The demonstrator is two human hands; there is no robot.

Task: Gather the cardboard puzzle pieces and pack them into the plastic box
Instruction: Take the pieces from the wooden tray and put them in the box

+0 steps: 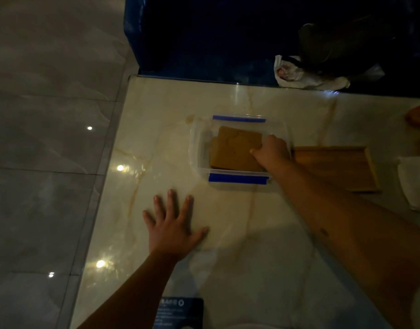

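Cardboard puzzle pieces (236, 149) lie stacked in the plastic box (194, 148) at centre frame, under our right hand (272, 150), its fingers curled on them. We judge them light, stiff, best pinched by edges. Left hand (174, 227) rests flat, fingers spread, on the glossy marble table (156, 129); room dim.

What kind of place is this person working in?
Probably a dimly lit room at home, on the floor: glossy marble-look tiles with grout lines, dark blue furniture at the tile edge, and a crumpled bag nearby.
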